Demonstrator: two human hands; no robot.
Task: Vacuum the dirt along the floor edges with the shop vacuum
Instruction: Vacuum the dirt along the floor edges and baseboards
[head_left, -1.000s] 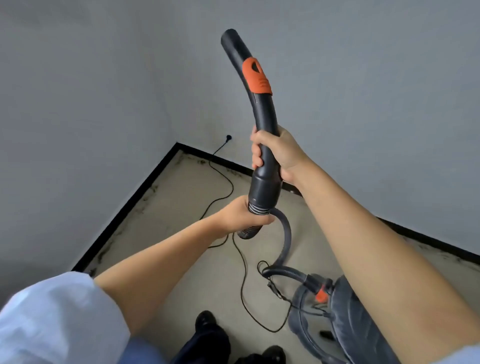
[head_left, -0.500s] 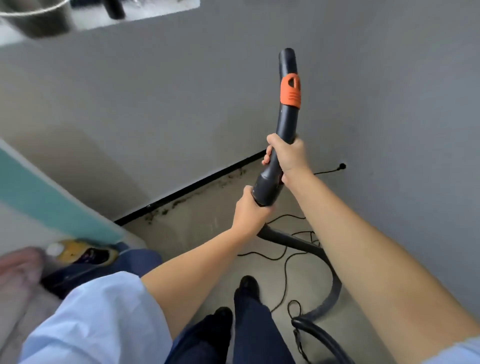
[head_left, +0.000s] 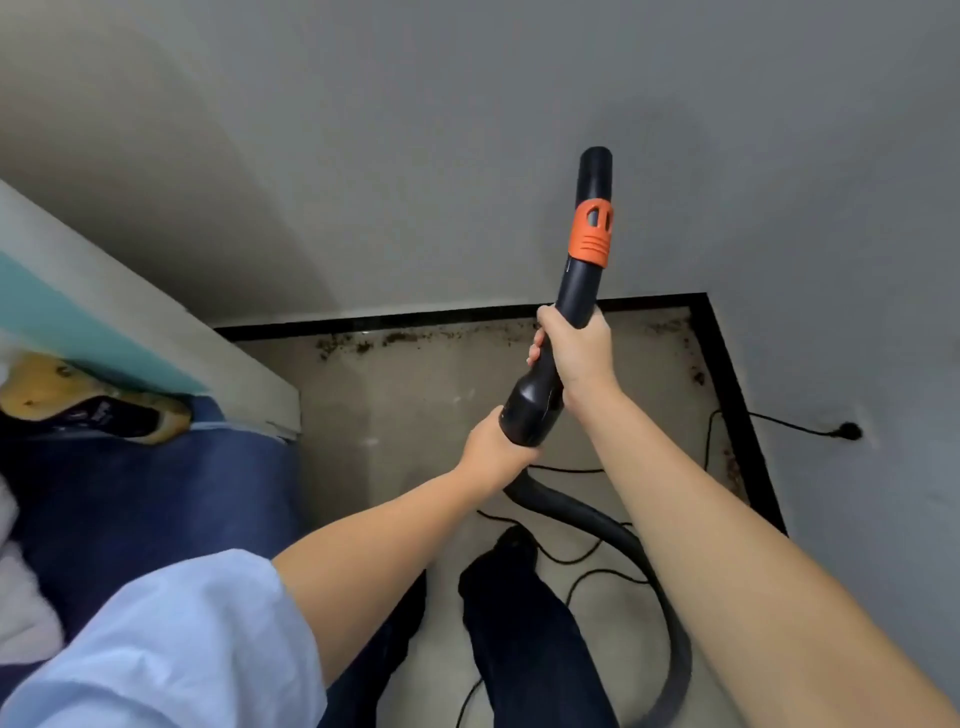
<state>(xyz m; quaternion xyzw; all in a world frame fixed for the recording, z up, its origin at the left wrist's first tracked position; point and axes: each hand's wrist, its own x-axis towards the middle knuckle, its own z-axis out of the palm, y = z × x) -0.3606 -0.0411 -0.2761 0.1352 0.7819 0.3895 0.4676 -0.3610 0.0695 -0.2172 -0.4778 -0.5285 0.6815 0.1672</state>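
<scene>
Above the dirty far edge, the wand (head_left: 576, 291) points up, right hand (head_left: 576, 351) wrapped round its shaft, left hand (head_left: 493, 452) gripping the hose (head_left: 613, 525) joint. Dirt (head_left: 363, 343) lies untouched; lowering could snag the power cord (head_left: 571, 558) near the feet.

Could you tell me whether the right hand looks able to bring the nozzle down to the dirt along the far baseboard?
Probably yes: the right hand grips the nozzle, raised and pointing up, and the bare floor before the dirt shows nothing in the way.
</scene>
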